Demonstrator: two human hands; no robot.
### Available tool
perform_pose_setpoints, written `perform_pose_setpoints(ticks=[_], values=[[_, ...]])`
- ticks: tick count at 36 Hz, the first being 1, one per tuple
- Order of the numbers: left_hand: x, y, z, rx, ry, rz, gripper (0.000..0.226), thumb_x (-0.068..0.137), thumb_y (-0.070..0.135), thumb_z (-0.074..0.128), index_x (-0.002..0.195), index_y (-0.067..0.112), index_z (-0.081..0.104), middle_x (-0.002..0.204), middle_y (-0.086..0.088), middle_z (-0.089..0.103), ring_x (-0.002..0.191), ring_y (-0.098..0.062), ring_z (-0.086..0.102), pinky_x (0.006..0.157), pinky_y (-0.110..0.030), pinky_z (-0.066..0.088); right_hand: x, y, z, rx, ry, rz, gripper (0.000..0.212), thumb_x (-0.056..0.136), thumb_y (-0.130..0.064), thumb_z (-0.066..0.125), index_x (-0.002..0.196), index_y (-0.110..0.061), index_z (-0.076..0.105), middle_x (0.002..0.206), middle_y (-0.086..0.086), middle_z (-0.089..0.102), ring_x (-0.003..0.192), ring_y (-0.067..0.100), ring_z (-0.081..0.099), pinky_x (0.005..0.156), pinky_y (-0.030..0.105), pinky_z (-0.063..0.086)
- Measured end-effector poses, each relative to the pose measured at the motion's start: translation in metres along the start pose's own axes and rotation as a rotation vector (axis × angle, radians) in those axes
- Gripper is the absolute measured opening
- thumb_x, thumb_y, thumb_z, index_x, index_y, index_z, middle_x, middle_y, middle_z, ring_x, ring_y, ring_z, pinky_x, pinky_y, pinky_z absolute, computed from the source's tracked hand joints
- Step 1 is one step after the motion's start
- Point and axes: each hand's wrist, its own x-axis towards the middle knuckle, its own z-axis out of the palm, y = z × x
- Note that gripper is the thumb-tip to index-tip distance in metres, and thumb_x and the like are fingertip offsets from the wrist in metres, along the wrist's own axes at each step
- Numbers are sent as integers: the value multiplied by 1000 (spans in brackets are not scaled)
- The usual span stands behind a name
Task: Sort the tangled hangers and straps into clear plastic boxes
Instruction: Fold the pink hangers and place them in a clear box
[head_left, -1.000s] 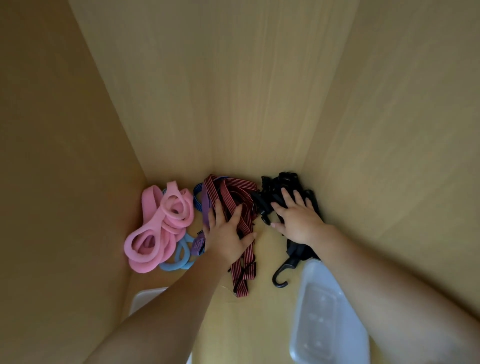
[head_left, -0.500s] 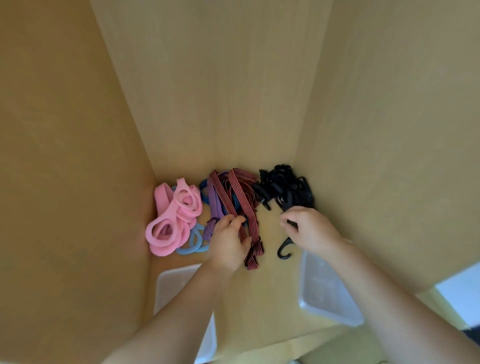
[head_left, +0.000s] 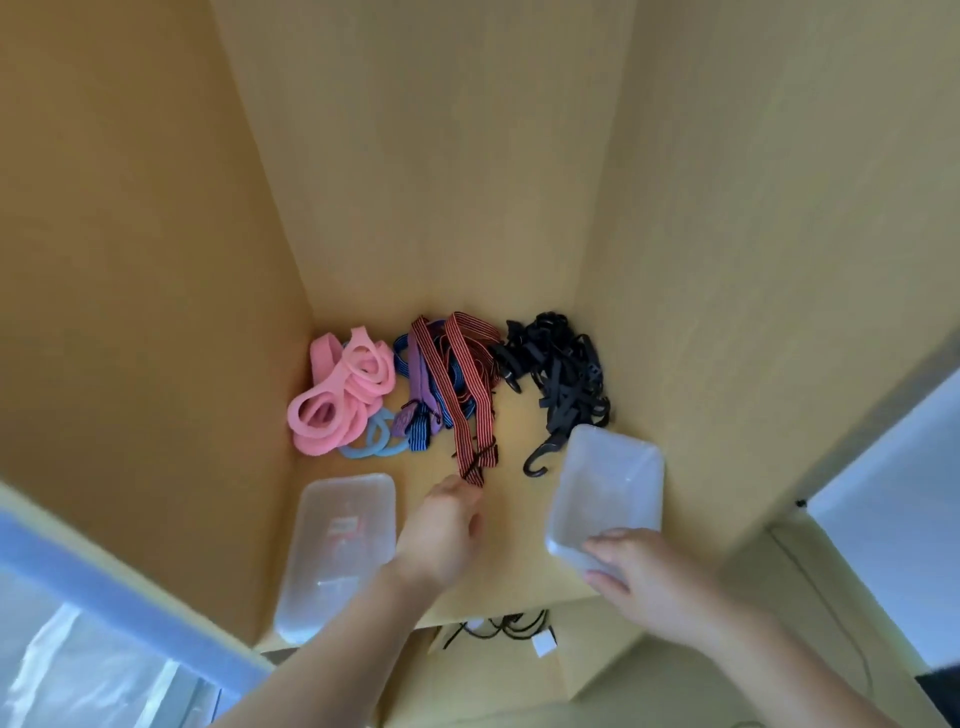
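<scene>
On the shelf the red strap lies folded in 2 legs. Its bend is at the back wall, its long axis runs from back to front, and its frayed ends point at the person. The left hand reaches to those ends with its back turned up. Its fingertips are bunched and touch the strap's near tip, but I cannot tell if they pinch it.

The right hand holds the near rim of the right box, with its fingers close together and curled over the corner. This box runs lengthwise front to back, and its far end leans slightly right. That end sits just beside the black pile in the back right corner. A hook curls out of the pile toward the front.

The left box lies lengthwise front to back, and its near end is at the shelf's front edge. Behind it, the pink bands sit against the left wall on top of the pale blue bands. Between them and the red strap lie a purple strap and a blue strap, both also running back to front.
</scene>
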Motion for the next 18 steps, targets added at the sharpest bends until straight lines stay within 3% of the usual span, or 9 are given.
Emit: perform_pose_setpoints(ticks=[4, 7, 9, 12, 15, 18], values=[[-23, 20, 1, -25, 52, -91, 12, 76, -2, 51, 70, 7, 55, 86, -5, 56, 78, -23, 55, 67, -33, 47, -3, 1, 2, -58, 43, -42, 33, 99, -25, 38, 67, -22, 35, 66, -5, 42, 67, 18, 43, 56, 29, 30], [-40, 32, 4, -44, 99, -156, 15, 81, -2, 54, 86, 0, 68, 94, -9, 65, 88, -19, 60, 76, -33, 49, -2, 2, 1, -155, 94, -26, 37, 97, -17, 38, 63, -21, 24, 61, -5, 35, 60, 18, 38, 49, 26, 21], [-54, 38, 3, -73, 128, -191, 21, 85, 3, 55, 97, 7, 71, 101, 2, 63, 89, -11, 58, 79, -19, 46, 0, 1, 3, -216, 118, -19, 37, 95, -12, 39, 63, -22, 23, 60, -6, 33, 53, 12, 34, 45, 25, 18], [-75, 39, 2, -81, 156, -252, 25, 88, 9, 54, 107, 16, 69, 108, 8, 58, 92, -8, 58, 81, -14, 42, 5, 7, 8, -246, 146, -26, 34, 91, -9, 46, 64, -22, 29, 58, -7, 32, 51, 13, 38, 43, 24, 15], [-92, 36, -2, -68, 166, -296, 24, 88, 9, 54, 107, 16, 68, 110, 6, 60, 97, -12, 61, 85, -21, 47, 5, 12, 10, -240, 181, -27, 22, 92, -10, 49, 75, -21, 43, 62, -6, 42, 59, 16, 48, 47, 25, 27], [-104, 32, -7, -43, 165, -342, 25, 90, 11, 52, 109, 17, 67, 114, 6, 59, 100, -13, 60, 85, -22, 47, 4, 14, 10, -247, 208, -40, 22, 91, -9, 53, 75, -22, 45, 66, -6, 49, 59, 15, 53, 51, 25, 34]])
